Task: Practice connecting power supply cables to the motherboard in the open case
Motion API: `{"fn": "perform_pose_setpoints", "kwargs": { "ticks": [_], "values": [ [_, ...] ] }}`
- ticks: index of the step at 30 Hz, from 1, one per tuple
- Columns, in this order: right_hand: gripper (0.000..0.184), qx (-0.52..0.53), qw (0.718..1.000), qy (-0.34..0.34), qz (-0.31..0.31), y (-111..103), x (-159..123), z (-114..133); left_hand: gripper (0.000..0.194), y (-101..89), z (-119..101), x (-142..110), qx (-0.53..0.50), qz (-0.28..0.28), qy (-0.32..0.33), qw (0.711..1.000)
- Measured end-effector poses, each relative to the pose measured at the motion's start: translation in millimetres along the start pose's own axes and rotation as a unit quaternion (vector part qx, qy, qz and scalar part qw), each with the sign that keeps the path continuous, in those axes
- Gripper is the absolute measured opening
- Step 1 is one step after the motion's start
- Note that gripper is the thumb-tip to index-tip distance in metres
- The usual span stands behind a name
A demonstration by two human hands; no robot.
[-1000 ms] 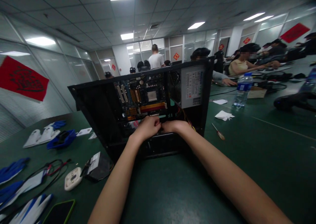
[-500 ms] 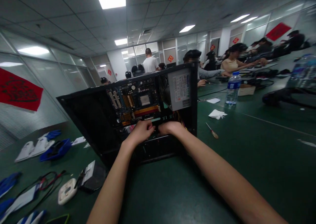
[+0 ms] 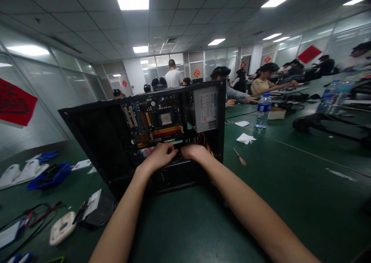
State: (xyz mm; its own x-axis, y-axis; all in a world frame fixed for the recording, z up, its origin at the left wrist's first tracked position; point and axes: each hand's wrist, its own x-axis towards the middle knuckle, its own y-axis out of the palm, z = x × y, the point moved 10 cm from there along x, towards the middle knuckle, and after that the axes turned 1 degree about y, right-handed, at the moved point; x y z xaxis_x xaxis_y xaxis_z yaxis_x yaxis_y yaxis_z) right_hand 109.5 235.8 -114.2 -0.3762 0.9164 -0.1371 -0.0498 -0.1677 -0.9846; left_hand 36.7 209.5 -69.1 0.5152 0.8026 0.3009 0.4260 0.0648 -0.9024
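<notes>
Computer case: upright on the green table, open side facing the wearer, probably for access inside.
Motherboard: inside the case, above both hands.
Left hand: at the case's lower opening, fingers curled; cannot tell whether they grip anything.
Right hand: wrist bent into the case; fingertips hidden, so openness and hold cannot be told.
Screwdriver: right of the case.
</notes>
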Motion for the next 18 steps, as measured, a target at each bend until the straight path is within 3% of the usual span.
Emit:
{"fn": "perform_pose_setpoints", "kwargs": {
  "ticks": [3, 6, 9, 12, 18],
  "values": [
    [0.035, 0.025, 0.997, 0.004, -0.067, -20, -5, 8, 0.028, -6.8, -2, 0, -0.009, -0.025, 0.006, 1.000],
    [0.035, 0.106, 0.970, -0.003, -0.220, -55, -12, 11, 0.029, -31.2, 2, -4, -0.024, -0.113, -0.016, 0.993],
    [0.045, 0.226, 0.914, -0.045, -0.333, -77, -20, 10, 0.033, -56.8, 6, -13, -0.040, -0.185, -0.026, 0.982],
    [0.053, 0.340, 0.850, -0.074, -0.397, -88, -31, 3, 0.036, -73.8, 13, -21, -0.076, -0.208, -0.025, 0.975],
    [0.063, 0.534, 0.727, -0.125, -0.414, -101, -54, 1, 0.046, -98.1, 17, -35, -0.175, -0.181, -0.016, 0.968]
  ]
}}
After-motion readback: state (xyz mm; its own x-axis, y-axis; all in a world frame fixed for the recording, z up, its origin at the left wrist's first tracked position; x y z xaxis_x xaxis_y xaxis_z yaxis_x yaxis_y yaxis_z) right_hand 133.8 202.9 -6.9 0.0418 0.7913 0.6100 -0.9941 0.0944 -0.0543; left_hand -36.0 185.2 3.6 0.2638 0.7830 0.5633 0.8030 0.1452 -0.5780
